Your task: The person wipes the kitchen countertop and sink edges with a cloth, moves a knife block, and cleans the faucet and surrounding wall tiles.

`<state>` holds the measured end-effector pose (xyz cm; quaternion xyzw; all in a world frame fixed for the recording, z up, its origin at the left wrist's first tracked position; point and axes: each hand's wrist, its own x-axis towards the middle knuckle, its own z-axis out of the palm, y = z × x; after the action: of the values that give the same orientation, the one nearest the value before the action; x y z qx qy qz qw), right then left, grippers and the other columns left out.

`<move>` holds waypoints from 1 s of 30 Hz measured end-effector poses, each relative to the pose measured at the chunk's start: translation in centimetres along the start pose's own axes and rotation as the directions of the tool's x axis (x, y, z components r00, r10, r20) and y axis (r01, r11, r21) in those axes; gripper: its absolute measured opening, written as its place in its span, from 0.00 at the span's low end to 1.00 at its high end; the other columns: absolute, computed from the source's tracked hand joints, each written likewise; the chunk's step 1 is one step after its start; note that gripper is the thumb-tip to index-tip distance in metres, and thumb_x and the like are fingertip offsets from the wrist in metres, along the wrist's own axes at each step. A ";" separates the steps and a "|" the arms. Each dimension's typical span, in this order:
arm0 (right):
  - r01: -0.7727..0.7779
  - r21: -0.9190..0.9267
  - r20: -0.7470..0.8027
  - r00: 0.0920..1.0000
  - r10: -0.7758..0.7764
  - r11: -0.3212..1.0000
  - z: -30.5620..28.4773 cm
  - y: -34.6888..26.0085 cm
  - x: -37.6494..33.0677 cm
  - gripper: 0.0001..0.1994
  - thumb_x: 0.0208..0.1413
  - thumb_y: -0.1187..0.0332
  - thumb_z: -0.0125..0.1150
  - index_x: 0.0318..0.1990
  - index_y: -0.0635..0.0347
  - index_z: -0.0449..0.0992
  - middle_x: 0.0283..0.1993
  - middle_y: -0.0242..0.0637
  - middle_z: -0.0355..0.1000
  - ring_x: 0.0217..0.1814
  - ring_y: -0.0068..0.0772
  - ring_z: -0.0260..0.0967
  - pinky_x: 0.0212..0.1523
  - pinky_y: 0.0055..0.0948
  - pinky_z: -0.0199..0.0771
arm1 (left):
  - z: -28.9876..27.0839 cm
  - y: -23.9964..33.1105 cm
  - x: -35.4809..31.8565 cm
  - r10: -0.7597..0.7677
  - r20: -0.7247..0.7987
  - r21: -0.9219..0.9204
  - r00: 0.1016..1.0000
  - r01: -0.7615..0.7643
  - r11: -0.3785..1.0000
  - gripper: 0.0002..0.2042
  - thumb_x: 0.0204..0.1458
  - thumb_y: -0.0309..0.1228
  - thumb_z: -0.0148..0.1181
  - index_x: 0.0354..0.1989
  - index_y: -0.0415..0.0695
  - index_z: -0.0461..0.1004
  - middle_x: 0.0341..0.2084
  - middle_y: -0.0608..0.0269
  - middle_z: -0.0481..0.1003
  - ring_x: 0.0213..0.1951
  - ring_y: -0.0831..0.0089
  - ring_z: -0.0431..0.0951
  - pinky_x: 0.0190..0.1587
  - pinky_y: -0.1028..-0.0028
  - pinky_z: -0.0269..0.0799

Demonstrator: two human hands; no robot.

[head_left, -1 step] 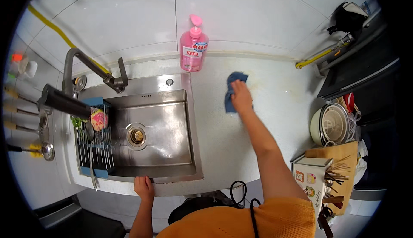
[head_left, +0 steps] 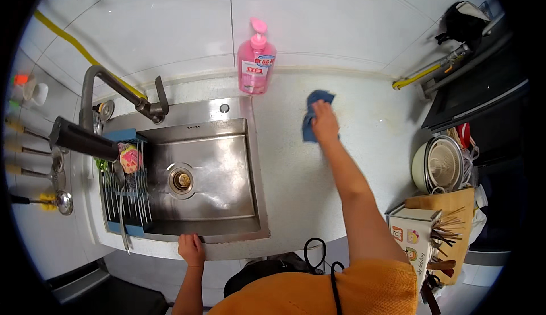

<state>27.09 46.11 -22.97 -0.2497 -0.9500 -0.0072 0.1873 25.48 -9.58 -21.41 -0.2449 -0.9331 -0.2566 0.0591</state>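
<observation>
My right hand [head_left: 325, 122] presses a dark blue cloth [head_left: 309, 132] against the white countertop [head_left: 290, 195], right of the sink. Its fingers are closed on the crumpled cloth, which spreads out beyond them. Faint yellowish stains mark the surface around the cloth. At the near side of the steel sink [head_left: 210, 198], my left hand [head_left: 191, 250] is curled over the counter edge, fingertips by the sink's rim. A pink pump bottle [head_left: 255, 70] stands against the wall, left of the cloth and apart from it.
Over the sink's left part sits a blue-ended dish rack [head_left: 128, 201] beneath a dark faucet [head_left: 94, 93]. Ladles and other utensils [head_left: 60, 201] hang at far left. A colander [head_left: 443, 164], a wooden board [head_left: 458, 201] and a chopstick-and-knife holder [head_left: 412, 229] stand at right.
My right hand and the cloth have shifted slightly right and away from me across the countertop. My left hand stays at the counter edge.
</observation>
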 end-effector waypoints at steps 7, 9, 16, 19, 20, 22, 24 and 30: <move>-0.090 -0.027 -0.044 0.995 0.089 0.996 -0.4 1.3 2.6 0.25 0.41 0.71 0.62 0.51 0.58 0.68 0.56 0.39 0.63 0.59 0.44 0.57 0.54 0.38 0.65 | 0.0 0.4 0.2 0.002 -0.016 0.036 1.000 -0.001 0.999 0.03 0.48 0.25 0.53 0.24 0.42 0.70 0.22 0.55 0.66 0.26 0.54 0.68 0.27 0.60 0.63; -0.055 -0.011 -0.036 0.998 0.054 0.998 0.1 1.0 2.3 0.26 0.40 0.71 0.63 0.51 0.58 0.68 0.56 0.39 0.63 0.59 0.44 0.57 0.53 0.39 0.65 | -0.1 0.6 0.8 0.001 0.020 0.066 1.000 -0.002 0.998 0.03 0.48 0.25 0.54 0.24 0.42 0.70 0.22 0.55 0.66 0.26 0.54 0.67 0.27 0.60 0.64; -0.099 -0.006 0.066 0.993 0.099 0.995 -2.6 -3.7 -0.7 0.29 0.36 0.70 0.67 0.52 0.53 0.67 0.58 0.33 0.61 0.57 0.39 0.58 0.50 0.39 0.65 | 5.7 8.2 10.0 0.288 0.103 -0.208 0.952 -0.263 0.942 0.02 0.49 0.25 0.56 0.29 0.39 0.73 0.25 0.54 0.71 0.29 0.56 0.71 0.30 0.63 0.68; -0.078 0.019 0.125 0.989 0.075 0.997 -3.6 -5.8 -2.4 0.29 0.35 0.70 0.68 0.51 0.52 0.68 0.57 0.32 0.61 0.55 0.38 0.59 0.49 0.38 0.65 | 11.1 15.3 17.6 0.349 -0.040 -0.390 0.936 -0.337 0.857 0.03 0.49 0.26 0.56 0.27 0.41 0.72 0.24 0.55 0.69 0.28 0.56 0.71 0.30 0.63 0.68; -0.059 0.040 0.150 0.987 0.052 0.997 -4.0 -6.5 -3.2 0.28 0.35 0.70 0.68 0.50 0.53 0.69 0.57 0.32 0.61 0.55 0.38 0.59 0.49 0.38 0.65 | 12.2 17.5 19.5 0.294 0.022 -0.426 0.955 -0.258 0.867 0.03 0.50 0.27 0.56 0.27 0.43 0.71 0.24 0.57 0.69 0.28 0.58 0.72 0.29 0.63 0.69; -0.042 0.055 0.125 0.992 0.035 0.998 -4.9 -6.9 -4.3 0.27 0.34 0.71 0.68 0.49 0.53 0.71 0.56 0.32 0.61 0.54 0.38 0.59 0.48 0.38 0.65 | 15.4 19.8 22.4 0.292 -0.025 -0.460 0.956 -0.270 0.846 0.04 0.51 0.30 0.55 0.27 0.45 0.71 0.23 0.59 0.69 0.28 0.59 0.73 0.28 0.63 0.69; -0.035 0.072 0.127 0.992 0.026 0.997 -5.0 -6.1 -4.6 0.26 0.34 0.72 0.68 0.47 0.53 0.72 0.55 0.32 0.62 0.54 0.38 0.59 0.47 0.38 0.66 | 17.3 21.1 23.6 0.312 -0.056 -0.394 0.948 -0.308 0.866 0.06 0.52 0.31 0.55 0.26 0.44 0.70 0.23 0.60 0.69 0.27 0.60 0.73 0.27 0.64 0.68; -0.044 0.096 0.065 0.997 0.038 0.994 -3.1 -4.6 -1.4 0.25 0.32 0.74 0.68 0.46 0.54 0.73 0.50 0.32 0.66 0.49 0.38 0.62 0.45 0.35 0.67 | 18.1 20.8 23.9 0.201 -0.060 -0.476 0.978 -0.205 0.855 0.07 0.52 0.30 0.54 0.25 0.42 0.69 0.22 0.59 0.69 0.25 0.60 0.72 0.24 0.66 0.67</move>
<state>27.06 41.09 -20.24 -0.2597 -0.9493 0.0510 0.1695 15.04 25.32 -22.01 -0.3478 -0.8092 -0.4728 0.0272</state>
